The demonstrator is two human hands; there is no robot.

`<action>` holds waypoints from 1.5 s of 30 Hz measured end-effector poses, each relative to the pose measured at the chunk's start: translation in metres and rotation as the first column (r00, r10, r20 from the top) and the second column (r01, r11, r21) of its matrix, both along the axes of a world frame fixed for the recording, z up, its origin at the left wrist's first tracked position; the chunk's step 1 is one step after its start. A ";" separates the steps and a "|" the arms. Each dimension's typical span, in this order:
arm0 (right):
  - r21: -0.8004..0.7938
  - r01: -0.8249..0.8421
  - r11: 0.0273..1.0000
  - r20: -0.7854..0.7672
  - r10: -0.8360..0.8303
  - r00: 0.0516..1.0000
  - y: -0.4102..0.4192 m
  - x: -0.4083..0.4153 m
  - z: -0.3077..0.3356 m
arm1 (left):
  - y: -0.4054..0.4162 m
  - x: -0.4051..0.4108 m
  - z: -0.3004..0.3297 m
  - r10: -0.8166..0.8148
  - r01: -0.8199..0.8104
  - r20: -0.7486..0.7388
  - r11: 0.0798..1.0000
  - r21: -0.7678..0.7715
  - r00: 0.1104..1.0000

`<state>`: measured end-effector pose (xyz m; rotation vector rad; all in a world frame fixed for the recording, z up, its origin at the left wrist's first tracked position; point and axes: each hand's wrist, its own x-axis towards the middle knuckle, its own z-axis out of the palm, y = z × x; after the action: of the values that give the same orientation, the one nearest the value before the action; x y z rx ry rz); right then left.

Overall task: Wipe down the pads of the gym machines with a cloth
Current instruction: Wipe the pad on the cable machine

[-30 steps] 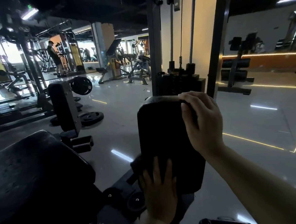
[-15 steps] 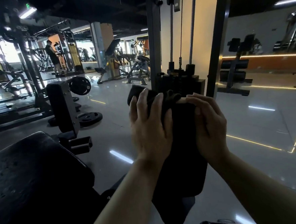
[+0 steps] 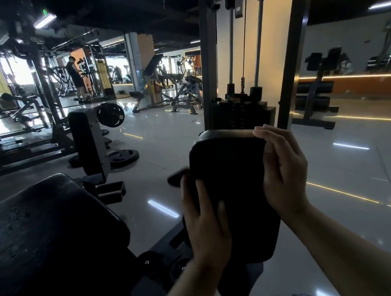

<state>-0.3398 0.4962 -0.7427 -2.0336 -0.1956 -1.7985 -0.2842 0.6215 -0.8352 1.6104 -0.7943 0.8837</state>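
A black upright pad (image 3: 230, 168) of a cable machine stands in front of me. My left hand (image 3: 205, 218) presses a dark cloth (image 3: 178, 178) flat against the pad's lower left side; only a corner of the cloth pokes out beyond my fingers. My right hand (image 3: 283, 167) grips the pad's upper right edge, fingers curled over the rim. A second, larger black pad (image 3: 45, 227) fills the lower left of the view.
The weight stack (image 3: 243, 114) and steel frame posts rise right behind the pad. Another padded machine (image 3: 87, 141) with weight plates (image 3: 121, 156) stands to the left. A person stands far off at the back left. Glossy tiled floor lies to the right.
My left hand and the cloth have slid down from the pad's top edge to its lower left side. My right hand has stayed on the upper right edge.
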 end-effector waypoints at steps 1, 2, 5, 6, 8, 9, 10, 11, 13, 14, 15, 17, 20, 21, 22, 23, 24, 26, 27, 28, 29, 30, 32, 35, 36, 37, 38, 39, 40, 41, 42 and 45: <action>-0.003 -0.002 1.000 -0.009 0.002 1.000 0.000 -0.001 0.000 | 0.000 0.003 0.030 -0.009 0.009 0.001 1.000 -0.012 1.000; -0.002 -0.007 1.000 -0.016 0.007 1.000 -0.001 -0.001 0.000 | -0.001 0.006 0.061 -0.022 0.022 0.004 1.000 -0.006 1.000; 0.032 -0.032 0.999 -0.015 0.032 0.999 0.002 -0.002 0.000 | 0.000 0.015 0.126 -0.035 0.035 -0.009 0.997 0.072 0.999; 0.039 -0.034 0.999 -0.011 0.034 0.999 0.003 -0.002 0.000 | 0.001 0.020 0.134 -0.048 0.050 -0.034 0.997 0.066 0.998; 0.037 -0.030 0.999 -0.007 0.030 1.000 0.003 -0.002 0.001 | 0.002 0.026 0.131 -0.083 0.082 -0.065 0.996 -0.023 0.994; 0.029 -0.020 0.999 -0.008 0.020 1.000 0.003 -0.002 0.001 | 0.001 0.027 0.122 -0.086 0.081 -0.059 0.994 -0.079 0.995; 0.019 -0.006 1.000 -0.012 0.006 1.000 0.002 -0.002 0.001 | -0.001 0.026 0.109 -0.079 0.072 -0.051 0.989 -0.125 0.996; 0.012 0.009 1.000 -0.014 -0.009 1.000 0.002 -0.002 0.000 | -0.002 0.023 0.093 -0.065 0.055 -0.054 0.986 -0.159 0.996; 0.008 0.035 0.999 -0.002 -0.035 0.999 0.002 -0.001 0.000 | -0.007 0.014 0.053 0.002 -0.022 -0.105 0.982 -0.189 0.994; 0.008 0.047 0.999 0.005 -0.047 0.999 0.003 -0.001 -0.001 | -0.009 0.009 0.031 0.030 -0.054 -0.132 0.982 -0.181 0.991; 0.008 0.056 0.998 0.009 -0.056 0.998 0.003 0.000 -0.001 | -0.010 0.003 0.006 0.035 -0.059 -0.148 0.986 -0.157 0.988; 0.001 0.067 0.998 0.020 -0.067 0.998 0.004 0.000 -0.002 | -0.011 -0.007 -0.048 0.050 -0.056 -0.156 0.998 -0.036 0.987; -0.005 0.084 0.996 0.036 -0.084 0.996 0.004 0.001 -0.001 | -0.008 -0.020 -0.115 0.119 -0.092 -0.183 0.985 0.148 0.976; -0.003 0.091 0.996 0.039 -0.091 0.995 0.004 0.002 0.000 | -0.006 -0.024 -0.124 0.130 -0.096 -0.208 0.981 0.167 0.969; -0.002 0.096 0.995 0.040 -0.096 0.995 0.004 0.002 0.000 | -0.004 -0.025 -0.126 0.136 -0.097 -0.221 0.979 0.180 0.966; -0.002 0.097 0.995 0.040 -0.097 0.994 0.004 0.002 -0.001 | -0.003 -0.025 -0.121 0.135 -0.094 -0.214 0.977 0.192 0.967; -0.003 0.098 0.995 0.041 -0.097 0.994 0.004 0.002 -0.002 | -0.002 -0.024 -0.109 0.128 -0.090 -0.190 0.976 0.197 0.973; -0.003 0.105 0.994 0.042 -0.105 0.994 0.004 0.001 -0.002 | -0.001 -0.018 -0.072 0.123 -0.107 -0.073 0.976 0.191 0.990; 0.000 0.109 0.994 0.033 -0.109 0.993 0.004 0.001 -0.002 | -0.001 -0.014 -0.048 0.126 -0.123 -0.003 0.976 0.178 0.992; 0.004 0.115 0.993 0.018 -0.115 0.993 0.004 0.000 -0.001 | -0.002 -0.010 -0.021 0.130 -0.139 0.063 0.975 0.173 0.989; 0.008 0.122 0.993 0.001 -0.122 0.993 0.005 0.000 0.000 | -0.005 -0.006 0.005 0.139 -0.158 0.114 0.972 0.174 0.984; 0.009 0.127 0.992 -0.014 -0.127 0.992 0.005 -0.001 0.001 | -0.008 -0.002 0.025 0.154 -0.178 0.140 0.968 0.178 0.978; 0.004 0.128 0.992 -0.031 -0.128 0.991 0.005 -0.002 0.002 | -0.014 0.001 0.045 0.195 -0.214 0.123 0.962 0.168 0.973; 0.010 0.142 0.990 -0.012 -0.142 0.990 0.005 -0.002 0.003 | -0.022 -0.005 0.022 0.257 -0.262 0.054 0.953 0.151 0.965; 0.010 0.149 0.989 0.001 -0.149 0.989 0.006 -0.002 0.003 | -0.024 -0.009 0.006 0.270 -0.272 0.030 0.951 0.149 0.962; 0.010 0.150 0.989 0.013 -0.151 0.989 0.006 -0.001 0.003 | -0.026 -0.013 -0.011 0.277 -0.275 0.009 0.951 0.144 0.961; 0.011 0.148 0.989 0.022 -0.148 0.989 0.006 -0.001 0.003 | -0.027 -0.016 -0.026 0.278 -0.274 -0.008 0.951 0.142 0.961; 0.013 0.142 0.990 0.026 -0.142 0.989 0.006 0.000 0.003 | -0.028 -0.019 -0.041 0.275 -0.268 -0.028 0.952 0.150 0.961; 0.016 0.136 0.991 0.027 -0.136 0.990 0.006 0.000 0.002 | -0.028 -0.022 -0.055 0.274 -0.262 -0.049 0.950 0.170 0.961; 0.018 0.131 0.991 0.029 -0.132 0.991 0.006 0.001 0.002 | -0.027 -0.024 -0.068 0.276 -0.258 -0.072 0.947 0.192 0.959; 0.020 0.128 0.992 0.030 -0.129 0.991 0.006 0.001 0.001 | -0.026 -0.026 -0.080 0.278 -0.254 -0.094 0.944 0.209 0.956; 0.020 0.120 0.993 0.035 -0.121 0.992 0.006 0.001 0.001 | -0.020 -0.034 -0.102 0.276 -0.239 -0.139 0.942 0.236 0.951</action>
<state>-0.3391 0.5019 -0.7421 -2.0407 -0.0685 -1.9036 -0.3180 0.6018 -0.9375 1.9885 -0.5810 0.8504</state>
